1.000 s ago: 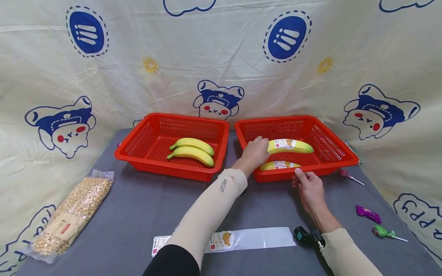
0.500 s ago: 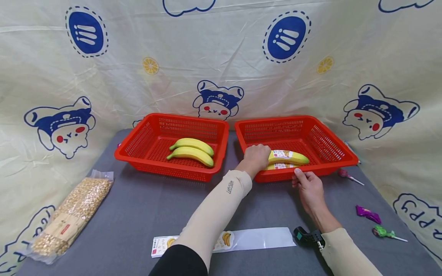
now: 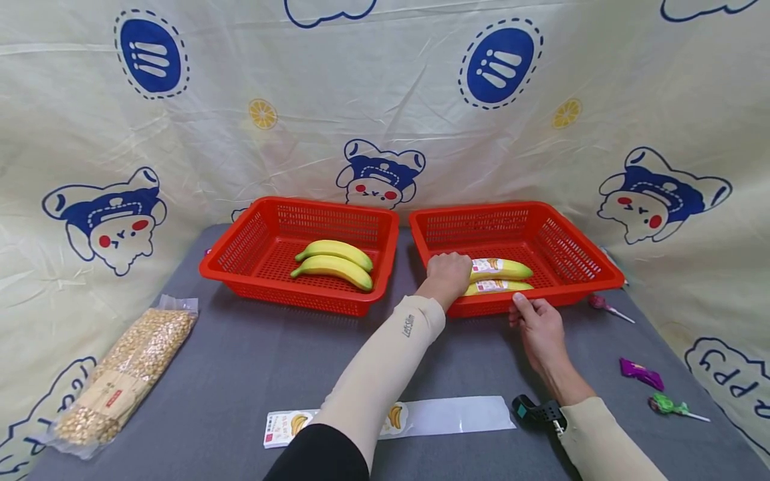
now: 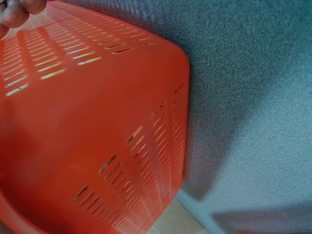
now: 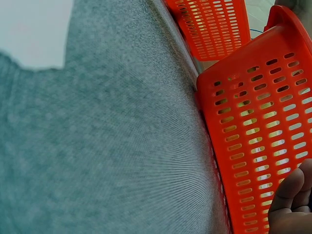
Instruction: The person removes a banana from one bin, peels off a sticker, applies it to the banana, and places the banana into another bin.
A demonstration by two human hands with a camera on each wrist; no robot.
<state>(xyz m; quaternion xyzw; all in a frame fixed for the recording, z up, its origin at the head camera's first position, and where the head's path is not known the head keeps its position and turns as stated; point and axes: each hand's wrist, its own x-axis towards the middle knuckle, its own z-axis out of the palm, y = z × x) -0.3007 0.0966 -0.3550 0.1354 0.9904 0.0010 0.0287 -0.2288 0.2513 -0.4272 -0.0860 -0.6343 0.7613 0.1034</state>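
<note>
My left hand [image 3: 448, 270] reaches into the right red basket [image 3: 481, 208] and grips the stem end of a label-wrapped banana [image 3: 504, 268]. That banana lies just behind a second wrapped banana [image 3: 499, 286] at the basket's front. My right hand [image 3: 534, 319] rests on the grey table against the basket's front wall, thumb up at the rim. The left wrist view shows only the basket's outer wall [image 4: 97, 136] and fingertips [image 4: 14, 12]. A finger [image 5: 292, 204] beside the slotted wall [image 5: 263, 126] shows in the right wrist view.
The left red basket [image 3: 327, 202] holds two bare bananas [image 3: 333, 266]. An empty banana wrapper [image 3: 445, 415] lies near the front edge. A bag of kernels [image 3: 120, 374] sits at the left. Wrapped sweets [image 3: 642, 373] and lollipops [image 3: 664, 403] lie at the right. A printed cloth hangs behind.
My left hand has lowered the wrapped banana from mid-basket down and forward until it lies beside the other wrapped one. The right hand has stayed put.
</note>
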